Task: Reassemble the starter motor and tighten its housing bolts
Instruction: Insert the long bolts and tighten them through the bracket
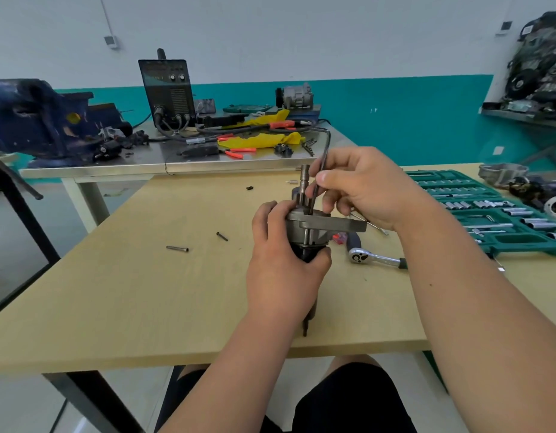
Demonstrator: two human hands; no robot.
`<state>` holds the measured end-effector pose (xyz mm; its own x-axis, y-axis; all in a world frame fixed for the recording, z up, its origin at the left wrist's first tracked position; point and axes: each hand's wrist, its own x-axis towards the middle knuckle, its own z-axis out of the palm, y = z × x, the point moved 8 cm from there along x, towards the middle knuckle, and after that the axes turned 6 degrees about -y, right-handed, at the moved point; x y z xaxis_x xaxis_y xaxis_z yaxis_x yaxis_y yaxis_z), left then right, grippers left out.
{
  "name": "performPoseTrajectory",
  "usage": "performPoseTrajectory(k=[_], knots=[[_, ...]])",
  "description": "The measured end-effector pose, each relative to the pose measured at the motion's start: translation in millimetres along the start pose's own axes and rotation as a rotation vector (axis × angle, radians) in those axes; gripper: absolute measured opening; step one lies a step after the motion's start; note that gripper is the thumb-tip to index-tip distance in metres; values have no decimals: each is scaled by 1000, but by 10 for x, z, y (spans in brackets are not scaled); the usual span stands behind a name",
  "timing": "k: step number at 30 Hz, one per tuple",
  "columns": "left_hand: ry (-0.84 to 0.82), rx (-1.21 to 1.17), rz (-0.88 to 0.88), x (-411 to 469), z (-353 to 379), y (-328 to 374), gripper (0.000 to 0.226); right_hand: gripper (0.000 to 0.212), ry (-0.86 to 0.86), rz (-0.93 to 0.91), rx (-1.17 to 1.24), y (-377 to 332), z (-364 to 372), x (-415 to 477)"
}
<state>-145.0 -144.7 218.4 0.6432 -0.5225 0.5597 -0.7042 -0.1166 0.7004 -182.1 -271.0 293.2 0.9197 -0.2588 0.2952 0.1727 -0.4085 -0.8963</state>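
The starter motor (314,228) stands upright above the wooden table (145,292), its grey flange on top and its shaft (305,179) pointing up. My left hand (283,270) grips the motor's dark body from the near side. My right hand (364,189) pinches a long black hex key (323,157), whose lower end reaches down to the flange beside the shaft. Two loose bolts lie on the table to the left, a long one (177,248) and a short dark one (222,236).
A ratchet wrench (375,257) lies just right of the motor. A green socket set case (489,210) lies open at the right, with metal parts (520,179) behind it. A steel bench (164,157) beyond holds a blue vise (42,120), a welder (167,89), pliers and yellow rags.
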Motion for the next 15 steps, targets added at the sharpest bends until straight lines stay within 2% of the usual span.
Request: performPoseTrajectory(k=[11, 15], knots=[[49, -54, -9, -24, -95, -67, 71, 9, -15, 47, -100, -49, 112, 46], [37, -57, 8, -20, -90, -65, 71, 14, 1, 19, -183, -73, 177, 71]])
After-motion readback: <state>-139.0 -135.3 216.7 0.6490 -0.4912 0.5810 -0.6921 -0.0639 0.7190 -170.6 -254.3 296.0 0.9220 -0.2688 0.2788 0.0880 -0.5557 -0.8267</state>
